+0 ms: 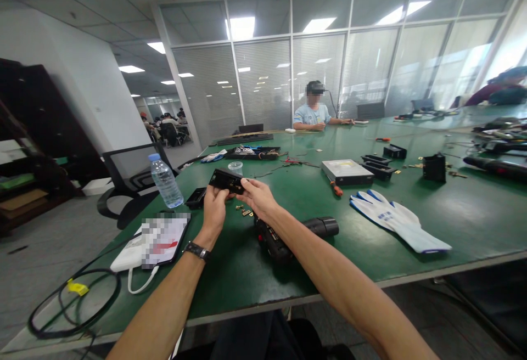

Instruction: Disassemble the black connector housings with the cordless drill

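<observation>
Between my two hands, raised over the green table (pixel 230 277), is a small black plastic housing (pixel 226 180), tilted, with bits of brass-coloured metal on it. My left hand (pixel 214 206) grips its left end, and my right hand (pixel 259 196) pinches its right end. Below my hands lie several small brass pieces (pixel 244 211). Another black plastic housing (pixel 196 198) rests just left of my left hand. Under my right forearm sits a black torch-shaped tool (pixel 323 227) with a red button, partly hidden by the arm.
On the left stand a water bottle (pixel 165 181), a phone (pixel 175 239) and a looped black cable (pixel 74 321). To the right are a white glove (pixel 395 220), a disc drive (pixel 347 171) and several black housings (pixel 376 168). A person (pixel 313 110) sits across the table.
</observation>
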The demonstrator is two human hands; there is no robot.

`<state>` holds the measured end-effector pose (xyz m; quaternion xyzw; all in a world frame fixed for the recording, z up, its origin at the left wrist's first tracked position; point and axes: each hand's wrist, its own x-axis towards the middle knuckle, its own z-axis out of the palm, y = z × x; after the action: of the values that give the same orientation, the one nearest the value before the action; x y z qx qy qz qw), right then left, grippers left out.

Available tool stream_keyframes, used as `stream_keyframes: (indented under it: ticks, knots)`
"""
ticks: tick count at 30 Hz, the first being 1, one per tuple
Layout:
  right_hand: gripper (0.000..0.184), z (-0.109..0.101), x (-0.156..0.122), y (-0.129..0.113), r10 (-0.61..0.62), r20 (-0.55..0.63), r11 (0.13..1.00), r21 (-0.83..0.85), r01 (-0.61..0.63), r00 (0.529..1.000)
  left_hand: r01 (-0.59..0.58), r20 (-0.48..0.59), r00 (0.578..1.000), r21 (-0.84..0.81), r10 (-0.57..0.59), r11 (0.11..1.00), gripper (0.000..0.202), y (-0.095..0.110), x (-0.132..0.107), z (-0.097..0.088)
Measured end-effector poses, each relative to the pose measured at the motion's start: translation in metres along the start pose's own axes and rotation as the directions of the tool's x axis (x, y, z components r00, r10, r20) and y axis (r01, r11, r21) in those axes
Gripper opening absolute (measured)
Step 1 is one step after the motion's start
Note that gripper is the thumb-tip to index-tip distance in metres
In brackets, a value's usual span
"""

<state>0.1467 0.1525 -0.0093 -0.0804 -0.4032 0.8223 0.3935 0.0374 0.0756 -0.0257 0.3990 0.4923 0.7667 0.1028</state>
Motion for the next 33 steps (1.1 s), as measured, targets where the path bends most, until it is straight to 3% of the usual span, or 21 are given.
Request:
stream_keyframes:
  ticks: [4, 10, 19, 29, 33]
  knots:
    - [0.023, -0.002, 0.002, 0.001, -0.032, -0.021, 0.999, 0.007, 0.032, 0.999, -0.090, -0.038, 0.995, 0.093, 0.094, 0.992, 0.054, 0.006, -0.003, 0.002]
    - [0.014, 0.003, -0.002, -0.002, 0.021, 0.007, 0.999, -0.040, -0.021, 1.000, -0.116, -0.078, 0.990, 0.066, 0.121, 0.991, 0.068, 0.006, -0.002, 0.003]
    - [0.017, 0.003, -0.006, -0.003, 0.084, 0.033, 0.991, -0.110, -0.080, 0.996, -0.120, -0.169, 0.977, 0.065, 0.129, 0.991, 0.061, 0.000, 0.003, 0.002]
    - [0.018, -0.003, 0.000, 0.002, 0.123, -0.021, 0.981, -0.151, -0.124, 0.992, -0.061, -0.122, 0.990, 0.026, 0.064, 0.998, 0.047, -0.008, 0.002, -0.003]
    - [0.018, -0.004, 0.001, 0.001, 0.149, -0.042, 0.982, -0.112, -0.152, 0.988, -0.145, -0.061, 0.987, 0.058, 0.148, 0.988, 0.047, -0.001, -0.001, -0.001]
